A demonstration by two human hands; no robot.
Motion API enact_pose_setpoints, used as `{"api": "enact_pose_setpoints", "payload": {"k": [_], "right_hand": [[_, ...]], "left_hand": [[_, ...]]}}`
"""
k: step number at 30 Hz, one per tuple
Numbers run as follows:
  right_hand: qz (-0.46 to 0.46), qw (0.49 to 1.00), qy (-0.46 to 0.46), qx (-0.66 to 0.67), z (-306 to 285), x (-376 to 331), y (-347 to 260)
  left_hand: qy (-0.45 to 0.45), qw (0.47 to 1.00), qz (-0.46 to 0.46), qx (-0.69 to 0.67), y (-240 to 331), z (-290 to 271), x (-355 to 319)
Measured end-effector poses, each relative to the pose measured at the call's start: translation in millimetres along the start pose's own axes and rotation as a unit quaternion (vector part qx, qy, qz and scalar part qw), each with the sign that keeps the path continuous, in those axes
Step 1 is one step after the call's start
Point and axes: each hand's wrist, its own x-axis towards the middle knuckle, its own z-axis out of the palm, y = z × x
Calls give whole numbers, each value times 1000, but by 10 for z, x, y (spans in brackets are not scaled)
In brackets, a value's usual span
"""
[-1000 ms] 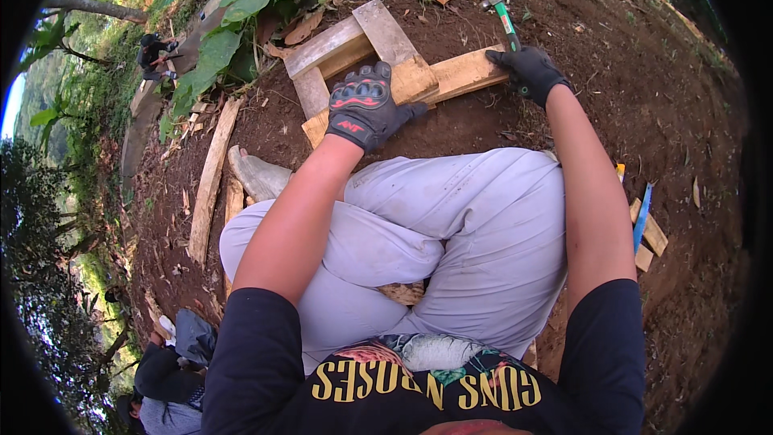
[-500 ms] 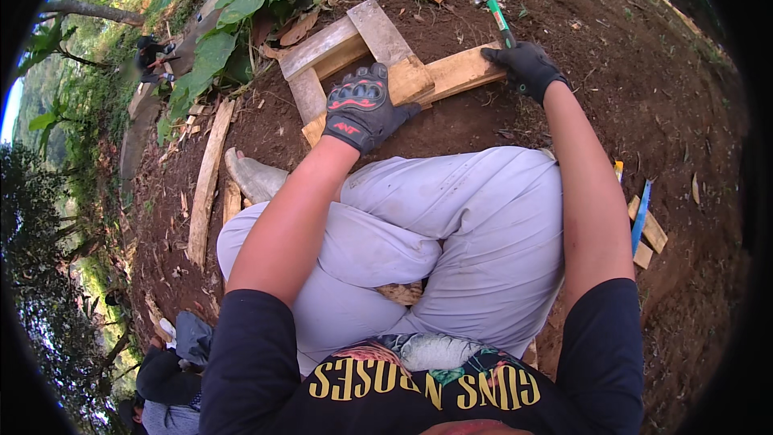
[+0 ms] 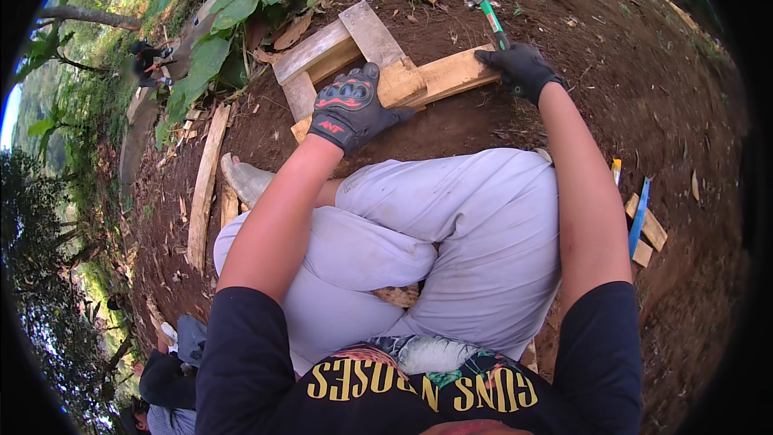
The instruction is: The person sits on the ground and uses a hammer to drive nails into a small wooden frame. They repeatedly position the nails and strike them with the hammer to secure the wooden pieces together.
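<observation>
we sit on bare brown soil (image 3: 628,105) with both knees bent in light grey trousers (image 3: 451,250), and both our hands wear black gloves. our left hand (image 3: 350,109) lies flat, fingers spread, pressing down on a light wooden plank (image 3: 435,79) that runs across in front of our knees. our right hand (image 3: 522,68) is closed around the green handle of a hammer (image 3: 491,20); the hammer head points up and away from us, above the plank's right end. the right hand rests at that end of the plank, touching it.

the plank crosses 2 greyer boards (image 3: 338,44) that meet at an angle just beyond our left hand, forming part of a rough frame on the ground. another long board (image 3: 205,185) lies on the soil to our left, well apart from the frame. near our right side we see a blue strip (image 3: 638,217) and a few short offcuts (image 3: 648,234). large green leaves (image 3: 241,8) hang over the far edge of the boards.
</observation>
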Motion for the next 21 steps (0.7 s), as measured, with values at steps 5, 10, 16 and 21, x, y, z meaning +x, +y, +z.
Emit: {"api": "enact_pose_setpoints", "payload": {"k": [5, 10, 16, 21], "right_hand": [[-12, 1000, -13, 16, -22, -42, -3], [8, 1000, -20, 3, -75, -209, -156], [-3, 1000, -28, -1, -108, -176, -121], [-9, 1000, -12, -10, -91, -200, -146]], "left_hand": [[39, 999, 2, 27, 6, 67, 8], [-17, 999, -32, -1, 73, -1, 32], [-8, 999, -28, -15, 51, 57, 44], [-15, 999, -43, 7, 106, 13, 23]]}}
